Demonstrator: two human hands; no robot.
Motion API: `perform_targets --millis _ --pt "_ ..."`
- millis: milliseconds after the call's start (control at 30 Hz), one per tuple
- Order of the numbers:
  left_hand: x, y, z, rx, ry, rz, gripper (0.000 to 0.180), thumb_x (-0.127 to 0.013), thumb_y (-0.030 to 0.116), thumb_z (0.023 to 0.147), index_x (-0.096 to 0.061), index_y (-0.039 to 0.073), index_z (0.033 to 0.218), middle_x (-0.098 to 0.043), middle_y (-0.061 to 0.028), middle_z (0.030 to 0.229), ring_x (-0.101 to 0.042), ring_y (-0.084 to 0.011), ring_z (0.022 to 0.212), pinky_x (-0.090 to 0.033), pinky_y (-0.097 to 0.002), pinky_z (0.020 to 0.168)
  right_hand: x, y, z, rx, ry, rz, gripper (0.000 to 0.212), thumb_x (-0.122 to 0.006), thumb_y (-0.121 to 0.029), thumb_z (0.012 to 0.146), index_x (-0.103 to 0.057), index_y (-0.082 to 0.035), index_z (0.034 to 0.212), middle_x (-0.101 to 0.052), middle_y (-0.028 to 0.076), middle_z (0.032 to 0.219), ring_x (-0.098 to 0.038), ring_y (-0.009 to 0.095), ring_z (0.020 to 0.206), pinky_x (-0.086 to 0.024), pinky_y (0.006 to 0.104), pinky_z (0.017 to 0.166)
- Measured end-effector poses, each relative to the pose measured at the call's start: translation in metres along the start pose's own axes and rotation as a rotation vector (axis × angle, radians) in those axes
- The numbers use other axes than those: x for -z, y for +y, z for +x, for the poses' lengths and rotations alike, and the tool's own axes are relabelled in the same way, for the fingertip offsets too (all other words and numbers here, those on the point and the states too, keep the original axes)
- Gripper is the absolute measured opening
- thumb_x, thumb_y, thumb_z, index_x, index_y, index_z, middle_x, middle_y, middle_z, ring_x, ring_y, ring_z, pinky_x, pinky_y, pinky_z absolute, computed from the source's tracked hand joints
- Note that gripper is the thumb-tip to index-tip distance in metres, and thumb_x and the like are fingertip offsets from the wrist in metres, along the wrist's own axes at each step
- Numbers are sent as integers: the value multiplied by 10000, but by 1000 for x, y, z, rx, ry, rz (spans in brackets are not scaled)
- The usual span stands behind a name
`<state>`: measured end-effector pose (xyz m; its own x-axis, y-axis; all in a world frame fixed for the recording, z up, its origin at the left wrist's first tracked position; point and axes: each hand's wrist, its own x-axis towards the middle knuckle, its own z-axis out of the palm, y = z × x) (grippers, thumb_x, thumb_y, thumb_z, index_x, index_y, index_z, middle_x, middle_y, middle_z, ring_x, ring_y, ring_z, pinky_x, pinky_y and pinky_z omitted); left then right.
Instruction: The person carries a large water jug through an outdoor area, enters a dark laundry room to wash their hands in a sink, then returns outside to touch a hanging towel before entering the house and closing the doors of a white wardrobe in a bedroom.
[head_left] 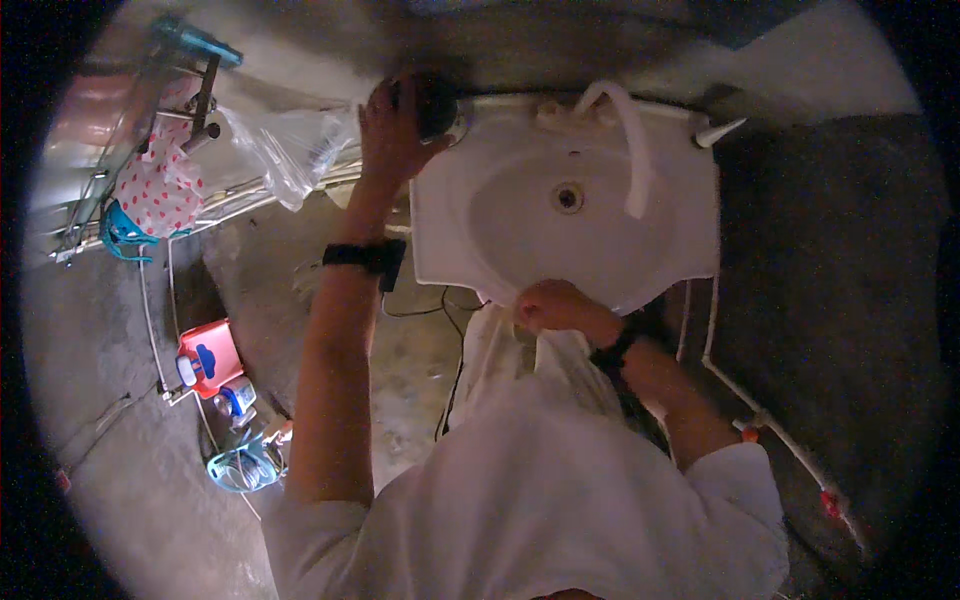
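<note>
My left hand (390, 135) reaches to the back left corner of a white washbasin (440, 240). Its thumb and fingers curve around a dark, rounded object (437, 105), whose kind is too dim to make out. At the basin's front rim my right hand (555, 305) is closed, its fingers curled in; whatever they may hold is hidden. A white curved faucet spout (635, 150) arches over the bowl, above the round drain (568, 198). A white pointed tube (720, 132) lies at the basin's back right corner.
Left of the basin hang a clear plastic bag (300, 150) and a red-dotted white bag (160, 190). Lower left are a red plastic holder (212, 355) and a light-blue basket (245, 468). Pipes (790, 455) run along the right wall; a dark cord (455, 380) hangs below the basin.
</note>
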<state>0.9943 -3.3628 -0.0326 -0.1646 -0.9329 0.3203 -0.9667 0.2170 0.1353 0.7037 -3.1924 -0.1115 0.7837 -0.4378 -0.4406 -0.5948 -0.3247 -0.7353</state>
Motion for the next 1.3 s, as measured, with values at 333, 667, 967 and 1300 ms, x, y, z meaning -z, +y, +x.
perform_targets --millis 333,667,967,1300 --pt "40 39 -131 220 39 -208 663 -638 260 787 -343 40 1339 -389 -264 1280 -357 -417 1193 -299 -486 998 96 114 -51 -535 -22 -603 266 -518 -261 779 -669 -51 843 -660 147 876 -634 340 814 -509 452 720" --pt "47 94 -183 370 -148 -321 511 -652 191 780 -480 47 1238 -509 -196 1195 -462 -361 1121 -371 -436 939 24 70 139 -169 321 423 387 -445 -290 898 -462 -35 1188 -530 128 1166 -489 261 1082 -410 402 892" --pt "55 86 -197 387 -203 -428 406 -622 193 823 -520 78 1198 -536 -173 1154 -484 -348 1088 -383 -434 929 65 98 28 -222 -19 -152 301 -468 -255 862 -557 -42 1055 -610 129 1012 -593 295 902 -472 431 803" --pt "6 118 -188 709 -358 -961 358 -628 178 826 -541 86 1160 -577 -173 1060 -568 -319 952 -474 -401 811 49 15 46 -338 -50 504 331 -508 -200 836 -527 -4 1102 -599 146 972 -616 214 810 -514 375 675"
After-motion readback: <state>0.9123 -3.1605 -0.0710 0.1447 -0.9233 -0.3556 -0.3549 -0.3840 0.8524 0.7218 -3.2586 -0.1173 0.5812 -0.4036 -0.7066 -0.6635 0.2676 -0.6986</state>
